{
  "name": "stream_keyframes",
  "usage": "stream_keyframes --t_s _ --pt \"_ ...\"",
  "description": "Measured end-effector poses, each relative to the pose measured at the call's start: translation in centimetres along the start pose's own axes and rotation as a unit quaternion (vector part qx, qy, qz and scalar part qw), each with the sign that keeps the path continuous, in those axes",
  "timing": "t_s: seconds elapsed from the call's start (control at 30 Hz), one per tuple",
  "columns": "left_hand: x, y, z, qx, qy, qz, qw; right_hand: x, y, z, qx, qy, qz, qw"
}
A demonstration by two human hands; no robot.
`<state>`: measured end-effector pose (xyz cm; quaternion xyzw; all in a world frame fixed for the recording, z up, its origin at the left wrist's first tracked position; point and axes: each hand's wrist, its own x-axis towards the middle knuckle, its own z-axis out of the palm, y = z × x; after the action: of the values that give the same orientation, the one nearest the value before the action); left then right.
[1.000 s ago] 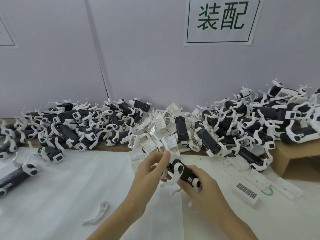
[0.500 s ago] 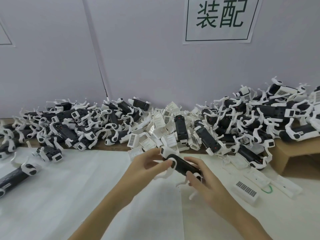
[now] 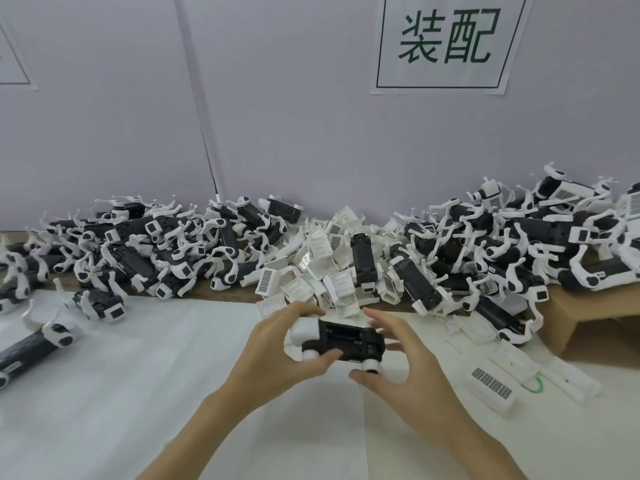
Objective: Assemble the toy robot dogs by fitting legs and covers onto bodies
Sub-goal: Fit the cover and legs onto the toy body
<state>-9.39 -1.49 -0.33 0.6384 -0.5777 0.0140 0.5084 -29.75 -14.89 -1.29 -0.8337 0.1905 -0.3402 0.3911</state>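
Black toy dog body point(image 3: 346, 339), white-ended, open underside seemingly up, slightly blurred.

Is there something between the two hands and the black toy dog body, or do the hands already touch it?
Nothing visible stands between them. The left hand grips the toy dog body at its white end, and the right hand holds the other end, above the white sheet.

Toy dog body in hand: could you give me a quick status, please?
Left hand grips toy dog body at its white end. Right hand holds the other end. Body off the table, open side up. Nothing in the way.
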Motion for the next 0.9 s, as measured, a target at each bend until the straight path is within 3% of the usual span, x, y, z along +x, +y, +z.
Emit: stream_keyframes --t_s 0.07,0.13,0.23,0.3,0.43,0.67,0.77,0.9 --pt "0.3 0.4 0.3 -0.111 0.023 -0.096 0.989 0.3 -0.2 0.4 0.081 -0.004 0.056 0.995" --pt "0.3 0.9 1.1 -0.209 0.031 -0.204 0.956 0.9 -0.6 1.1 0.133 -0.001 0.090 0.987" --pt "0.4 1.0 1.7 -0.240 0.063 -0.277 0.928 2.5 -0.5 1.8 0.254 0.019 0.164 0.953" --pt "0.5 0.6 1.8 -0.209 0.094 -0.272 0.935 3.9 0.3 1.6 0.232 0.050 0.175 0.955" --pt "0.7 -0.4 1.7 -0.171 0.141 -0.239 0.945 7.0 2.4 2.6 0.026 0.054 0.134 0.989" --pt "0.8 -0.8 1.0 -0.171 0.158 -0.229 0.945 11.4 2.4 5.7 -0.235 0.074 0.047 0.968" --pt "0.8 -0.6 0.7 -0.148 0.162 -0.202 0.954 11.8 2.3 5.8 -0.193 0.097 0.075 0.973" --pt "0.8 -0.2 0.9 -0.135 0.166 -0.177 0.961 10.4 1.6 3.6 0.025 0.144 0.153 0.977"
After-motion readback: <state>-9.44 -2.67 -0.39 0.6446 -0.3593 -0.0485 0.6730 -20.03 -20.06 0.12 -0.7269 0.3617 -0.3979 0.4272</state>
